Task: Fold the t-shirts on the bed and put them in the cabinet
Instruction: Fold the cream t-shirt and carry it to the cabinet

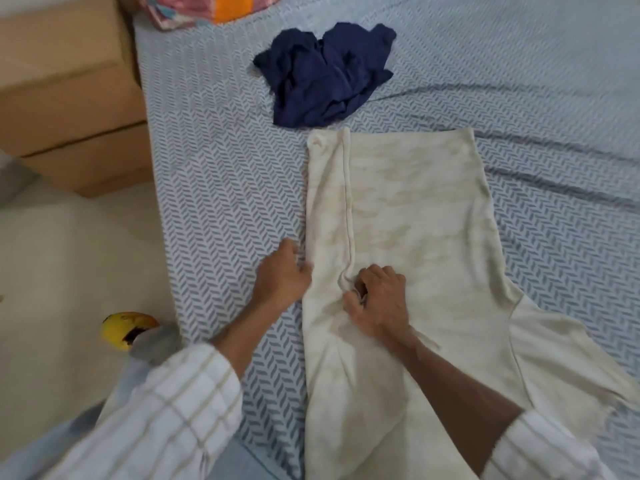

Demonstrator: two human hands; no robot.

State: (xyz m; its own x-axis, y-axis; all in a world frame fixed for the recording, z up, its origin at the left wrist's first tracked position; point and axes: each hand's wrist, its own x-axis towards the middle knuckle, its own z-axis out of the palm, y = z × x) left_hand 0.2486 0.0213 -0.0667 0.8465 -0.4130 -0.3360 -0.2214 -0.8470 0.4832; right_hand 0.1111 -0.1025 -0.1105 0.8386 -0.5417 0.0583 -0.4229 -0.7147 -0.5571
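A cream t-shirt [408,216] with a faint mottled print lies lengthwise on the bed [214,174], its left side folded inward along a long seam. My left hand [282,275] grips the shirt's left folded edge with curled fingers. My right hand [377,299] pinches a bunch of cloth at the lower end of the folded strip. One sleeve spreads out at the lower right. A crumpled navy t-shirt [323,74] sits on the bed just beyond the cream one, touched by neither hand.
The bed sheet has a blue-grey chevron pattern. Brown cardboard boxes [65,98] stand on the floor left of the bed. A yellow-orange object [123,329] lies on the floor by the bed's edge. Colourful fabric [204,8] sits at the bed's far end.
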